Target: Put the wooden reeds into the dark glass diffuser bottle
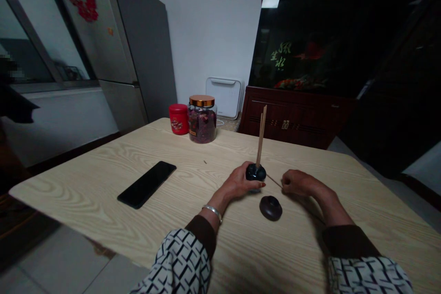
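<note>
My left hand [243,180], a silver bangle on its wrist, wraps round a small dark glass bottle [256,172] standing on the table. Several thin brown sticks [261,140] rise from the bottle's mouth, leaning slightly right. To the right, my right hand [296,183] is closed on one thin stick [274,181], which slants from the fist toward the bottle's side. A round dark brown cap [270,208] with a raised centre lies on the wood just in front of the bottle, touched by neither hand.
On the pale wood table [193,193] a black phone [147,184] lies at the left. A red canister [178,119] and a glass jar [202,119] with a copper lid stand at the back edge. Between them and my left hand is a tiny dark fragment [205,162].
</note>
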`<control>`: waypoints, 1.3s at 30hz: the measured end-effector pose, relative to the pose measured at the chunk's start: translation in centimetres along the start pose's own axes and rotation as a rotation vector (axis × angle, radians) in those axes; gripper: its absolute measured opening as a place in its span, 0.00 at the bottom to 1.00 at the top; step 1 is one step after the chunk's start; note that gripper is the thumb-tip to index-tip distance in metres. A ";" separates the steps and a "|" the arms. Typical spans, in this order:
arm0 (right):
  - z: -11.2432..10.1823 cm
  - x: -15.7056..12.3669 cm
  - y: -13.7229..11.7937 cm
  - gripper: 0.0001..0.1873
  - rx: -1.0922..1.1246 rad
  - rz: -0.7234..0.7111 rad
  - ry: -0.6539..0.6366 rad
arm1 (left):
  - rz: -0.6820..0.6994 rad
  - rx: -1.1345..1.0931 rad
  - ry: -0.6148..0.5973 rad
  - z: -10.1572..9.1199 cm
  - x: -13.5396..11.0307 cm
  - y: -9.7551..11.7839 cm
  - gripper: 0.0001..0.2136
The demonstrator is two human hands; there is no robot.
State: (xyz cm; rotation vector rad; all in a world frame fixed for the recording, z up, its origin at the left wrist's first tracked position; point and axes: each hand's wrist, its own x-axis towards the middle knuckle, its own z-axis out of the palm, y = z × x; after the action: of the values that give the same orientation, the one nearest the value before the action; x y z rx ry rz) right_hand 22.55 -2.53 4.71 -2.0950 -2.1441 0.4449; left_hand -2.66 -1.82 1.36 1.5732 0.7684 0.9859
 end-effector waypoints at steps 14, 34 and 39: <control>-5.6 -1.6 -5.1 0.15 1.252 -0.254 0.911 | 0.069 0.068 -0.015 -0.3 0.4 -1.0 0.29; -0.6 -0.1 -8.3 0.13 0.727 -0.345 0.469 | 0.092 0.125 -0.006 -0.5 0.4 -0.8 0.28; -0.1 -0.9 -7.7 0.23 0.669 -0.347 0.204 | 0.057 0.081 -0.032 -0.4 0.3 -0.8 0.35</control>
State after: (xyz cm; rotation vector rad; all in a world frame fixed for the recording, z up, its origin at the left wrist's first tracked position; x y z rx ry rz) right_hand 15.18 -3.43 7.07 -1.3213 -1.8379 0.7381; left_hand -2.89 -1.16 0.70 1.6849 0.7528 0.9789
